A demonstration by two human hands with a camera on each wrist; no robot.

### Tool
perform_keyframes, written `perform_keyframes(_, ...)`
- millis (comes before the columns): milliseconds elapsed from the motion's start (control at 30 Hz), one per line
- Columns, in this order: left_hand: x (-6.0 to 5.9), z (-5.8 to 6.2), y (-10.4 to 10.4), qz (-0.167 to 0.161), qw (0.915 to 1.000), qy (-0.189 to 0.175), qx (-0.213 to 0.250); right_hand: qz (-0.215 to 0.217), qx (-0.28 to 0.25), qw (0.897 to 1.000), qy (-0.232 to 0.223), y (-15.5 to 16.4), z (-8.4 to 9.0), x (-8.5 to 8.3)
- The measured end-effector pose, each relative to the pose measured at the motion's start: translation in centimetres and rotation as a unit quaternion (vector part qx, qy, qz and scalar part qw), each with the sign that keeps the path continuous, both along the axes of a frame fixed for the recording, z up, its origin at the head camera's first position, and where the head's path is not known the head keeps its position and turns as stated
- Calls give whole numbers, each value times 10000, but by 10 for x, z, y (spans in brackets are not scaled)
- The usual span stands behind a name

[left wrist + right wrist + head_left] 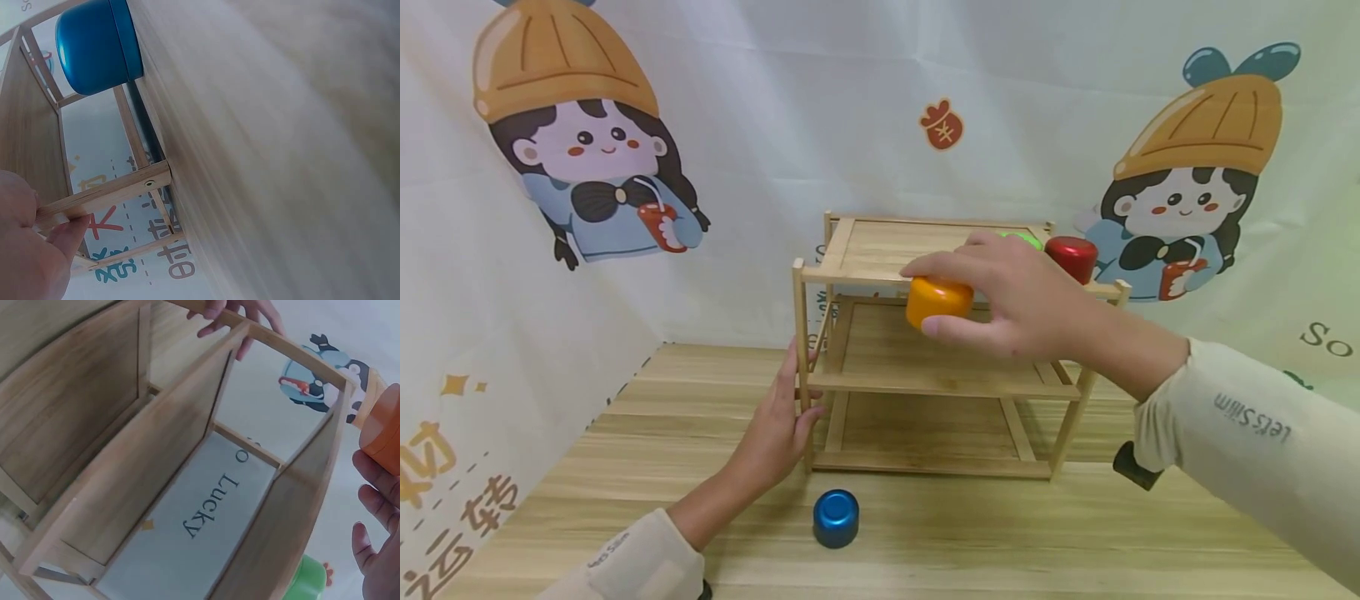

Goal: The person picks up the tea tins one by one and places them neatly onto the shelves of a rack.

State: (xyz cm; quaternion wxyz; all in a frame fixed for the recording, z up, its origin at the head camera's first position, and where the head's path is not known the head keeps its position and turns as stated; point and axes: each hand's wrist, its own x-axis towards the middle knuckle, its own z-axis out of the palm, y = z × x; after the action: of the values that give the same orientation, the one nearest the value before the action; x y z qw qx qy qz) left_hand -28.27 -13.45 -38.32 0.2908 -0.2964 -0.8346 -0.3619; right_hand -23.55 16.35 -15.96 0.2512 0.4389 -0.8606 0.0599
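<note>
A three-tier wooden rack (943, 386) stands on the table. My left hand (778, 425) grips its left front post, fingers behind and thumb in front; in the left wrist view the thumb and a finger (70, 236) close round the post. My right hand (1026, 296) holds an orange canister (938, 302) between thumb and fingers, at the front edge of the top shelf. On the right of that shelf are a red canister (1072, 257) and a green canister (1021, 239), largely hidden by the right hand. A blue canister (836, 518) sits on the table by the rack's left front foot.
Both lower shelves (925, 429) of the rack are visible between the posts. Behind it hangs a pale printed cloth (820, 100) with cartoon figures. The wood-grain tabletop (970, 533) runs in front of the rack.
</note>
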Motion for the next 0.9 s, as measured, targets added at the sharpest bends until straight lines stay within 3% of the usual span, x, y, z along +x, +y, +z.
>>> perform_keyframes(600, 0, 1, 0, -2, 10000, -45, -3, -442, -356, 9984, 6, 6, 19, -20)
perform_keyframes(900, 0, 0, -1, 19, 10000, 35, -29, -960, -359, 9947, -26, 6, 21, -29)
